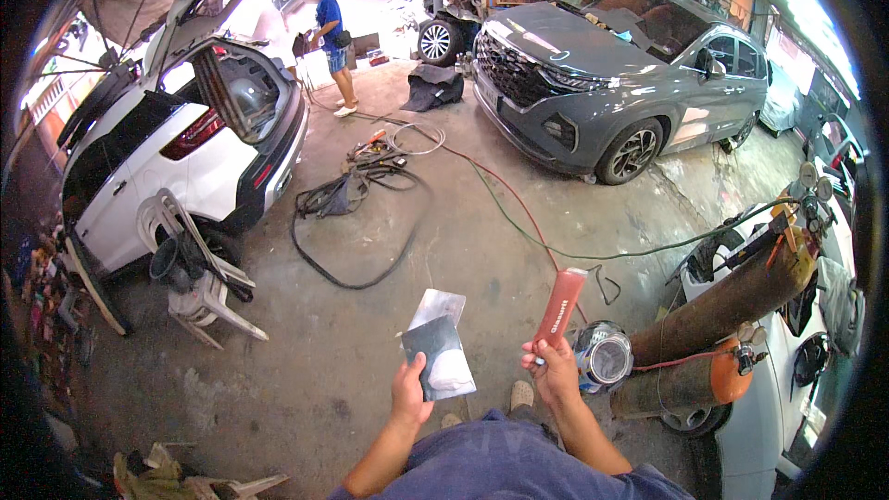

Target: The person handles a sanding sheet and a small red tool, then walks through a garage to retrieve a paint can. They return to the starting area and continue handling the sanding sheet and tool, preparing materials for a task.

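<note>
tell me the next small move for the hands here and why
Probably bring the red tube in the right hand over to the flat metal plate in the left hand. The two are held apart, and the plate already carries a pale blob on its face.

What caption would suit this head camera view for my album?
In a car workshop, the left hand holds a flat metal plate and the right hand a red tube.
</note>
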Demonstrator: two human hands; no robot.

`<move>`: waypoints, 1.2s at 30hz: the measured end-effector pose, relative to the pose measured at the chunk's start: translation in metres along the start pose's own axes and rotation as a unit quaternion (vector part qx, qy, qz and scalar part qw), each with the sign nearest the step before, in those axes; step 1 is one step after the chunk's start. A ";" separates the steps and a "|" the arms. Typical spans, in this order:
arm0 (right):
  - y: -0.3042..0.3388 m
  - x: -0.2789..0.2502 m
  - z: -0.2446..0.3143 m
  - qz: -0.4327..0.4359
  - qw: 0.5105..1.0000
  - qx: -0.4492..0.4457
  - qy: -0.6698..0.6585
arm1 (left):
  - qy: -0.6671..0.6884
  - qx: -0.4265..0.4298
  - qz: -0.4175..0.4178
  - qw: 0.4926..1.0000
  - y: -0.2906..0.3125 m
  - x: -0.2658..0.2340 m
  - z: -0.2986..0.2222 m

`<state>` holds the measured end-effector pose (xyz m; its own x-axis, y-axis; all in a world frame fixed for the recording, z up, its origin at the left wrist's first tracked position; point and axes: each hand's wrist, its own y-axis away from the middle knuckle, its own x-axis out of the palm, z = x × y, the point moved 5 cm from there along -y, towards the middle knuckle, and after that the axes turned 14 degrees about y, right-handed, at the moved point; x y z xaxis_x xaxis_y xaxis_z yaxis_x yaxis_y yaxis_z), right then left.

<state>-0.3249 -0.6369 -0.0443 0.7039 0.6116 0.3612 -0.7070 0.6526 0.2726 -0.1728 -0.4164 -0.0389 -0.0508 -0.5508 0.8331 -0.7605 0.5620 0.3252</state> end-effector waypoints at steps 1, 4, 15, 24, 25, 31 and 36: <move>-0.003 -0.001 -0.002 -0.017 1.000 -0.003 -0.020 | 0.001 0.002 0.003 1.000 0.000 -0.002 -0.003; -0.005 0.000 -0.010 -0.015 0.995 0.042 -0.087 | 0.005 0.008 0.016 1.000 -0.001 -0.002 -0.010; -0.001 0.009 0.016 0.070 0.997 0.012 0.012 | 0.008 0.020 0.017 1.000 0.009 -0.002 -0.012; 0.003 0.003 0.045 -0.018 0.990 -0.106 0.086 | 0.025 0.022 0.030 0.999 0.013 -0.002 -0.011; 0.005 0.003 0.045 -0.016 0.990 -0.111 0.089 | 0.024 0.021 0.029 0.999 0.014 -0.001 -0.012; 0.018 0.019 0.046 0.037 0.998 -0.017 0.041 | 0.016 0.023 0.025 0.999 0.020 0.005 -0.010; 0.030 0.032 0.069 0.068 0.996 -0.049 0.040 | 0.011 0.015 0.016 1.000 0.026 0.003 -0.005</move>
<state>-0.3285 -0.6289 0.0369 0.6075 0.7287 0.3161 -0.7892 0.5989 0.1360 -0.1897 -0.4002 -0.0256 -0.0621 -0.5189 0.8526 -0.7775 0.5607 0.2846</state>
